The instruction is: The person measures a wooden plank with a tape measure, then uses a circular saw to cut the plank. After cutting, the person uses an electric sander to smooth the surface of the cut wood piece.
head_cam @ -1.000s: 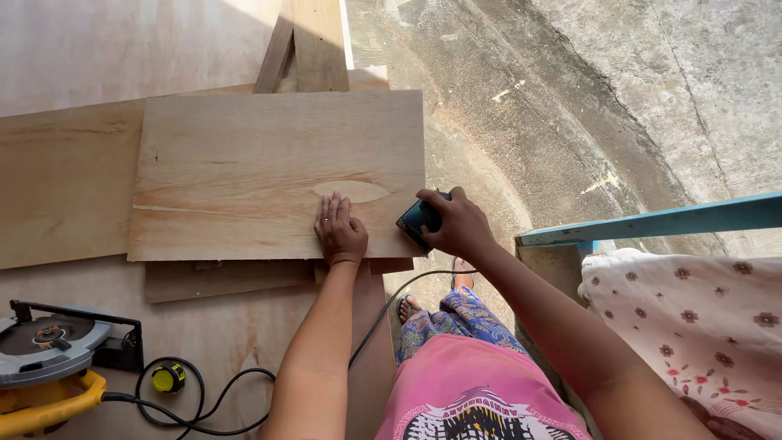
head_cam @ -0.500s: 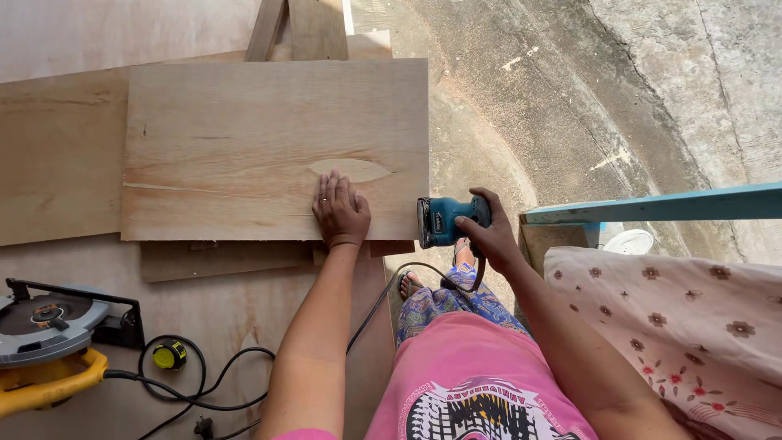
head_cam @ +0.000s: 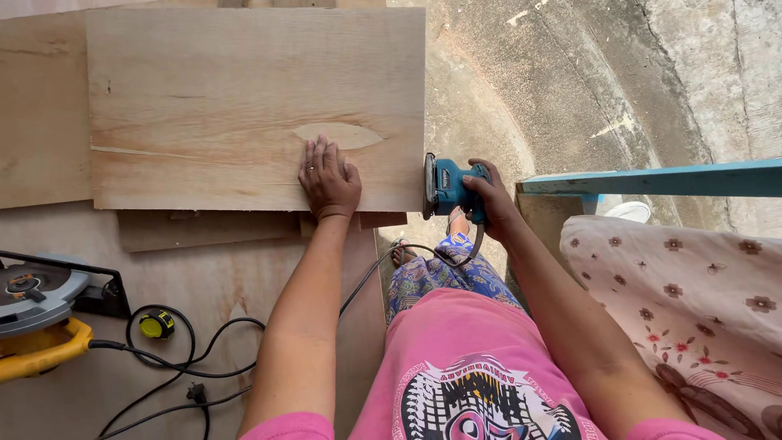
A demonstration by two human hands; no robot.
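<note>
two hands are at work here. our left hand (head_cam: pixel 328 178) lies flat on the plywood board (head_cam: pixel 244 106), fingers (head_cam: pixel 314 155) stretched out and close together, near the board's lower right corner. our right hand (head_cam: pixel 489 195) has its fingers wrapped around the blue sander (head_cam: pixel 448 187), whose pad sits against the board's right edge. the board rests on other wood sheets on the counter (head_cam: pixel 204 285). at the left we see a circular saw (head_cam: pixel 37 310), a yellow tape measure (head_cam: pixel 156 324) and a black cord (head_cam: pixel 187 358). a flowered cloth (head_cam: pixel 692 301) lies at our right.
</note>
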